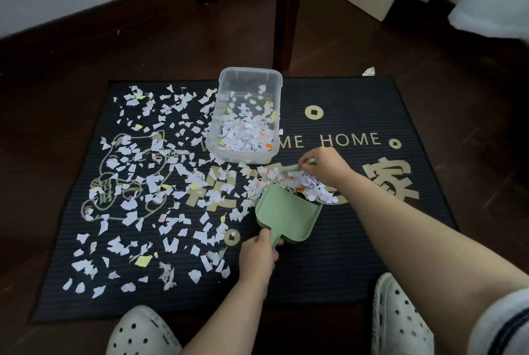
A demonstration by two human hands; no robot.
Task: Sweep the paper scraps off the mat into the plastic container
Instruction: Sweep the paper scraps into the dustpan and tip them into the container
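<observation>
The left hand (257, 253) is gripping the dustpan (289, 218) and the right hand (326, 165) a brush (292, 168), with some scraps (246, 137) lying in the container (214, 125) and most littering the mat (343, 254).

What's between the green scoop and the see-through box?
Between scoop and box, the head view shows loose paper scraps on the mat, and the brush in the right hand.

Person had white clog-type shoes on, left shoe (140, 331) & right shoe (398, 317), w/ round holes. Left hand (257, 254) & right hand (326, 165) were bare, forearms too. Right arm had a white sleeve (503, 326) w/ dark stripes.
</observation>
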